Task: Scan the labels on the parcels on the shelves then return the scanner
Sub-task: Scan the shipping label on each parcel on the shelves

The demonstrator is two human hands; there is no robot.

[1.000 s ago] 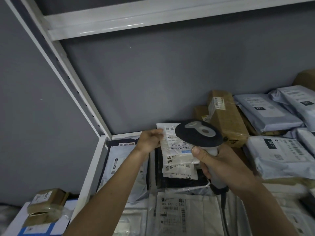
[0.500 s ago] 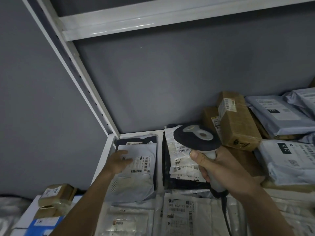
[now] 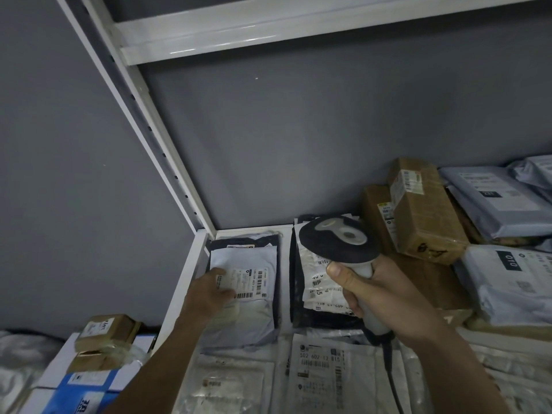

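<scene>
My right hand [image 3: 385,297] grips the white handle of the barcode scanner [image 3: 339,242], whose black head hangs over a stack of white-labelled parcels [image 3: 313,282] on the shelf. My left hand [image 3: 210,292] rests on the left edge of a grey mailer [image 3: 248,291] in the shelf's back left corner, fingers touching its barcode label [image 3: 249,283]. A dark parcel [image 3: 239,242] lies under that mailer. The scanner's cable [image 3: 391,380] runs down past my right wrist.
Brown cartons [image 3: 421,210] and grey mailers [image 3: 493,198] fill the shelf's right side. White mailers [image 3: 322,372] lie along the front. The white upright [image 3: 140,115] and upper shelf beam [image 3: 268,28] frame the bay. Small boxes [image 3: 104,333] sit lower left, outside the rack.
My left hand let go of the white-labelled parcel in the middle and moved left and down onto the grey mailer. The scanner stayed about where it was.
</scene>
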